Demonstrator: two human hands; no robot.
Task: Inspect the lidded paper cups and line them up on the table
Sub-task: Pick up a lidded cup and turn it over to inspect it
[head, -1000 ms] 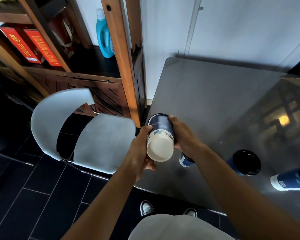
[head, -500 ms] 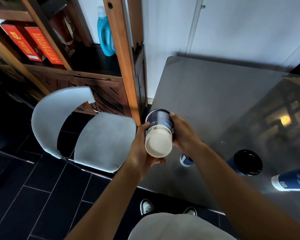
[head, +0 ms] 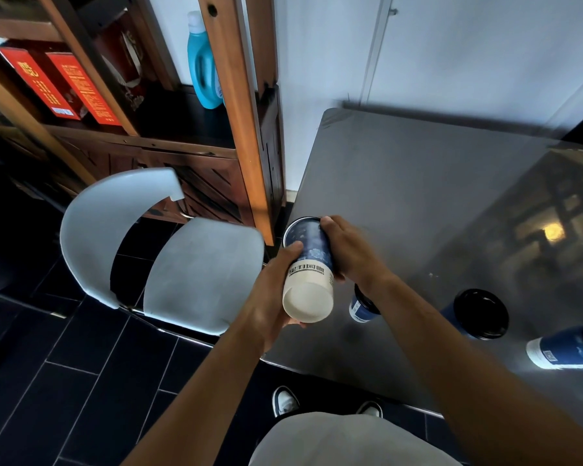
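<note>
Cup (head: pixel 308 274) between 2 hands, over table (head: pixel 418 183) edge (chair (head: pixel 202 274) beside).

Small blue paper cup with white label (head: pixel 360 306): mostly hidden behind right forearm (head: pixel 451 334), only its lower part shows. Blue paper cup lying on its side (head: pixel 562 351): lid end cut off by right frame edge. Printed label on the held blue-and-white paper cup (head: pixel 308 269): characters too blurred to read.

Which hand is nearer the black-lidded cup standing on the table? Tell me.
Right. The right hand, gripping the held cup, sits left of the black-lidded cup; the left hand is beyond it.
</note>
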